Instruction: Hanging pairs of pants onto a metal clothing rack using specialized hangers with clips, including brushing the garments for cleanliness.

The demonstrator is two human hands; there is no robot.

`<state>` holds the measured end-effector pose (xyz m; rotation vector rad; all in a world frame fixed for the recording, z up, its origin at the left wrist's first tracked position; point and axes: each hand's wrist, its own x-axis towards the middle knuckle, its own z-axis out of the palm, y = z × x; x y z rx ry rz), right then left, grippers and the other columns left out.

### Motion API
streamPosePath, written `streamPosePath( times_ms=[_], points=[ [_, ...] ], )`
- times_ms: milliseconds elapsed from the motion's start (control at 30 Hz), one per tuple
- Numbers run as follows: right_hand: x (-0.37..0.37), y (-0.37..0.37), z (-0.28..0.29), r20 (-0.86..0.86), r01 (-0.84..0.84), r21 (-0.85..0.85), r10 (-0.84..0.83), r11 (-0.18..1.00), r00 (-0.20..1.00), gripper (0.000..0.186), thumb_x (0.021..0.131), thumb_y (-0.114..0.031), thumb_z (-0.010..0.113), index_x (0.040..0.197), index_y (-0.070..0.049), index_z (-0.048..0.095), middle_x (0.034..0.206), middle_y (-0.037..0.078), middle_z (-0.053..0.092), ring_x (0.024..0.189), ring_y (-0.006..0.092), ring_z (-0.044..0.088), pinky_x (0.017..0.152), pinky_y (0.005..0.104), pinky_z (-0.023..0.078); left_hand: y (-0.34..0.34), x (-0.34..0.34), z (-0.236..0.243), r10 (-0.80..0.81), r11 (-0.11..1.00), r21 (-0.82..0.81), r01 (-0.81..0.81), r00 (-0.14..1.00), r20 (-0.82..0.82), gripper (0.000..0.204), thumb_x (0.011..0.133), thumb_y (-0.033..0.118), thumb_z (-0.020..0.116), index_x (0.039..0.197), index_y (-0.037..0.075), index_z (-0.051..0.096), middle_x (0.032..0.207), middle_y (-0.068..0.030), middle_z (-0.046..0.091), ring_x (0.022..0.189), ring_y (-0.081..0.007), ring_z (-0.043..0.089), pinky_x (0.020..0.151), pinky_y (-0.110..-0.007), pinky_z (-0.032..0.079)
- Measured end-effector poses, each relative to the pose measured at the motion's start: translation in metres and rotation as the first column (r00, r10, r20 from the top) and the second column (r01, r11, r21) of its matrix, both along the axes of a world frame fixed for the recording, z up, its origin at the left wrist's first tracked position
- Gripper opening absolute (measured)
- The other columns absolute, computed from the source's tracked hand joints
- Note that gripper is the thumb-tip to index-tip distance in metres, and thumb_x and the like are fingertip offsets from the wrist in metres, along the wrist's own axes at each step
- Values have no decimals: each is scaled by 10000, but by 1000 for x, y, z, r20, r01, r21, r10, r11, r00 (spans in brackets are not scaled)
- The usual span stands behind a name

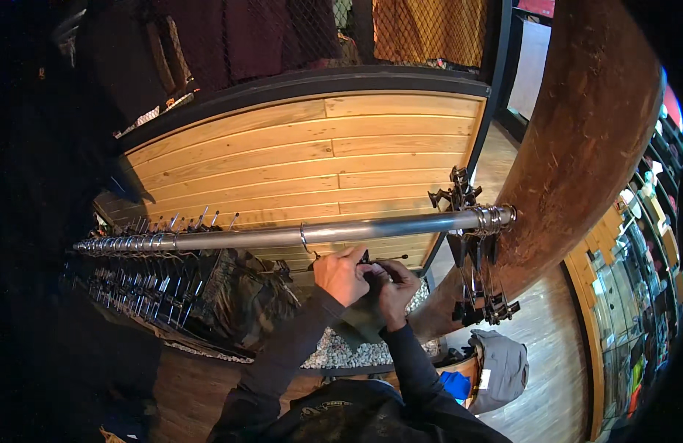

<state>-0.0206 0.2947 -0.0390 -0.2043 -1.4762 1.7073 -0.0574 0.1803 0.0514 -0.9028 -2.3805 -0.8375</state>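
Observation:
A metal clip hanger [306,238] hooks over the silver clothes rail [393,226] in front of me. Just below the rail, my left hand [341,277] is closed around the hanger's clip area, where a dark clip shows above the fingers. My right hand [397,291] is pinched close beside it, at the top edge of an olive-green garment [365,316] that hangs down beneath both hands. Fingertips of the two hands nearly meet, and they cover much of the clip and cloth. The hanger's thin bar sticks out past the right hand.
Camouflage garments [249,295] on clip hangers crowd the rail's left side. Several bare black clip hangers [478,258] hang at its right end, against a thick brown trunk [581,133]. Behind stands a wood-plank panel [282,159]. White pebbles [341,353] and a grey garment [500,373] lie below.

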Motion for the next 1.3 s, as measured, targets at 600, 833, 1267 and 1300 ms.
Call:
streamPosePath(
  times_ms=[600,833,1267,1300],
  points=[
    [11,22,42,226,-303,379,230,875,947,191,916,-134,710,1010,30,684,862,91,730,786,136,688,724,289,543,-32,1,-40,-183,961,140,239,927,-327,351,697,53,796,1041,26,735,1058,-134,707,897,-308,711,743,-399,586],
    [17,5,39,64,214,642,-329,736,942,82,884,-82,717,878,-11,676,764,143,667,670,271,669,620,342,519,-50,10,-26,-16,954,275,116,940,-341,148,745,100,816,841,46,717,938,-76,689,913,-271,693,766,-386,566],
    [174,-16,-24,365,378,676,-733,633,574,228,845,-154,728,1055,-86,670,1031,139,642,919,365,651,748,431,521,-6,91,-129,-709,704,191,684,658,254,201,786,84,740,978,45,698,1000,-134,675,932,-349,654,795,-418,529],
    [197,-16,-39,378,387,693,-764,608,523,237,842,-171,734,1051,-80,667,1018,134,639,901,365,647,743,430,518,1,103,-133,-736,667,170,725,608,296,197,789,87,738,977,46,699,992,-135,675,924,-350,655,788,-418,528]
  ],
)
